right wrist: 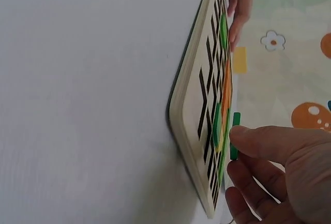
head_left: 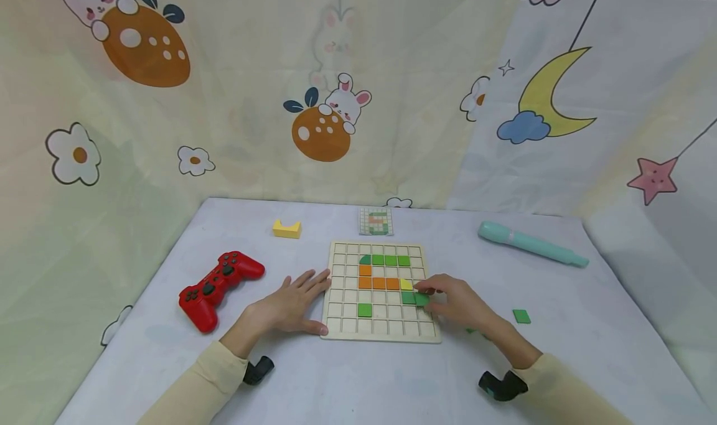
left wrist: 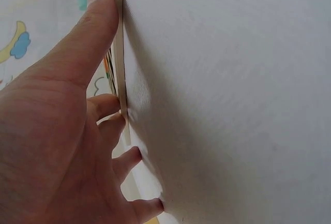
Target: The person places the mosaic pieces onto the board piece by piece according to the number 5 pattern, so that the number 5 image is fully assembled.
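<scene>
A wooden grid board lies flat on the table, with orange, green and yellow tiles in some of its squares. My left hand rests at the board's left edge, fingers spread. In the left wrist view the thumb and fingertips of that hand touch the board's rim. Over the board's right side, my right hand pinches a dark green square tile between thumb and fingers. This tile is beside another dark green tile, just below the yellow tile. Whether it touches the board is unclear.
A small pattern card lies behind the board. The red game controller and a yellow block are to the left. At the right lie a teal marker-like stick and a loose green tile; more green shows under my right wrist.
</scene>
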The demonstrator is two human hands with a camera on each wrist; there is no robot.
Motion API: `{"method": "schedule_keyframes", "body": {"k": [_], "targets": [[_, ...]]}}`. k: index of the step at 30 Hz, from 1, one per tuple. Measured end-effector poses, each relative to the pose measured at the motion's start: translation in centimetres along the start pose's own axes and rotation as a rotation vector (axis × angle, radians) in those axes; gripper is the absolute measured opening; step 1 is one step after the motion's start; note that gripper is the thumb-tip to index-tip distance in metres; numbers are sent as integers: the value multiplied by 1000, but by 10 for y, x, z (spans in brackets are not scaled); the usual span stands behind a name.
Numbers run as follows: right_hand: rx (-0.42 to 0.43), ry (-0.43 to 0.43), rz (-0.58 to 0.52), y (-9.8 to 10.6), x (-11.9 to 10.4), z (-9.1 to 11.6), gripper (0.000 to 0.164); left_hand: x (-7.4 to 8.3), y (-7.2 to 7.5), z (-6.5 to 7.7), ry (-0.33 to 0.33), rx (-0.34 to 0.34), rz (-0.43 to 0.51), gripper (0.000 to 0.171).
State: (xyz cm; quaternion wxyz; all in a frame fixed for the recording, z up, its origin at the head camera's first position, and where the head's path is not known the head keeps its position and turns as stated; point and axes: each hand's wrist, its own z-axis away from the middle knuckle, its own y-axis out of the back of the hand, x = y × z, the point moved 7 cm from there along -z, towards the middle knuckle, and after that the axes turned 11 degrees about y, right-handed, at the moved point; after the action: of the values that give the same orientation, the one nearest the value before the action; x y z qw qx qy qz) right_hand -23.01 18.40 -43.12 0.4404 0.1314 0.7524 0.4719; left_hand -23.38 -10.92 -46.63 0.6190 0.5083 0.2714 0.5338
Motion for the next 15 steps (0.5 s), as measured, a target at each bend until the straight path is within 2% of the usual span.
{"method": "schedule_keyframes", "body": {"k": [6,10,15], "targets": [[-41,57,-38,-21,-26,-13,35,0,-1,0,3,-1,6,99],[-68,69,-45,-36,-40,-19,35,-1,-1,0,0,1,11,99],[-84,130,-71,-49,-53,-23,35,-1,-1,-1,-3,2,1,99]]}}
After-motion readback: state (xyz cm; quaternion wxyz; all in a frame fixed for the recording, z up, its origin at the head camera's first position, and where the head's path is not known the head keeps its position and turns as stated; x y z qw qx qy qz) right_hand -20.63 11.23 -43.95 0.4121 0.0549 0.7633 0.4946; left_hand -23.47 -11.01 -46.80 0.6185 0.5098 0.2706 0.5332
